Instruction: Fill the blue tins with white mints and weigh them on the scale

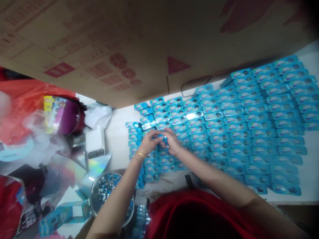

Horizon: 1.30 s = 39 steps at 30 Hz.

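My left hand and my right hand meet above rows of small blue boxes. Their fingers are closed together around a small blue-and-silver piece, mostly covered by the fingertips and blurred, so its exact kind does not show. Beneath and around my hands, many flat light-blue boxes with round windows lie in slanting columns on a white table. Left of my left forearm, a round metal bowl holds many small shiny blue and silver pieces.
A large cardboard carton with red print stands along the table's back. On the left are a white device, crumpled white plastic, a purple item, clear and red bags, and opened blue packaging.
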Available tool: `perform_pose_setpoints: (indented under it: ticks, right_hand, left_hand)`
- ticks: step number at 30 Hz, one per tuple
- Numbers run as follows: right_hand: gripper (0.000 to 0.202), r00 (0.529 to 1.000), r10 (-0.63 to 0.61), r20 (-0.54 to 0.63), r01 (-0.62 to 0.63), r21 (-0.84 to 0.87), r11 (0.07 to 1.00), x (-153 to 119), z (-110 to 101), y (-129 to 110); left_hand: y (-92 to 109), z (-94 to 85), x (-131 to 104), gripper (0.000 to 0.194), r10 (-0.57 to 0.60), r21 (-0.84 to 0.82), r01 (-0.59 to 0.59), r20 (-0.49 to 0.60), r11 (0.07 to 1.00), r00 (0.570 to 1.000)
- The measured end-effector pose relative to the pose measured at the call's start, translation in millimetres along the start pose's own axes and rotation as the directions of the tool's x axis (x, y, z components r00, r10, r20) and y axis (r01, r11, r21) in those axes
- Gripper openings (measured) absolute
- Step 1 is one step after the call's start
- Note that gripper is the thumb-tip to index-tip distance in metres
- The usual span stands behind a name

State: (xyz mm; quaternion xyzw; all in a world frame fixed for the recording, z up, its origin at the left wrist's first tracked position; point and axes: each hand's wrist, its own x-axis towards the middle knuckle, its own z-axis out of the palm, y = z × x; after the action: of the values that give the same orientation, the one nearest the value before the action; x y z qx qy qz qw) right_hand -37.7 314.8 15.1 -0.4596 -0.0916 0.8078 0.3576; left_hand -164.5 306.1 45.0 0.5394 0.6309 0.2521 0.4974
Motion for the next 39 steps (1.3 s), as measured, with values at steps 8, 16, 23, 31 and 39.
perform_pose_setpoints:
  ticks: [8, 16, 23, 31, 39]
  right_hand:
    - [0.038, 1.000, 0.016, 0.019, -0.015, -0.057, 0.998, -13, 5, 8]
    - [0.025, 0.978, 0.152, 0.144, -0.158, 0.033, 0.987, -17, -15, -2]
    - [0.035, 0.959, 0.240, 0.149, -0.252, 0.064, 0.966, -25, -21, -3]
    - [0.045, 0.981, 0.190, 0.044, -0.193, 0.081, 0.978, -39, -19, 2]
    - [0.047, 0.989, 0.131, -0.064, -0.128, 0.048, 0.991, -46, -7, 17]
  left_hand:
    - [-10, -5.7, -4, 0.023, -0.131, 0.047, 0.137, -0.101, 0.989, 0.986]
    - [-14, -23.2, 32, 0.009, -0.237, 0.496, 0.350, -0.277, 0.795, 0.931]
    - [-10, -25.8, 52, 0.025, -0.422, 0.711, 0.450, -0.233, 0.540, 0.876]
    - [7, -13.8, 17, 0.024, -0.230, 0.690, 0.243, -0.113, 0.681, 0.967]
    - [18, 29.4, -52, 0.006, 0.203, 0.276, -0.181, -0.052, 0.944, 0.978]
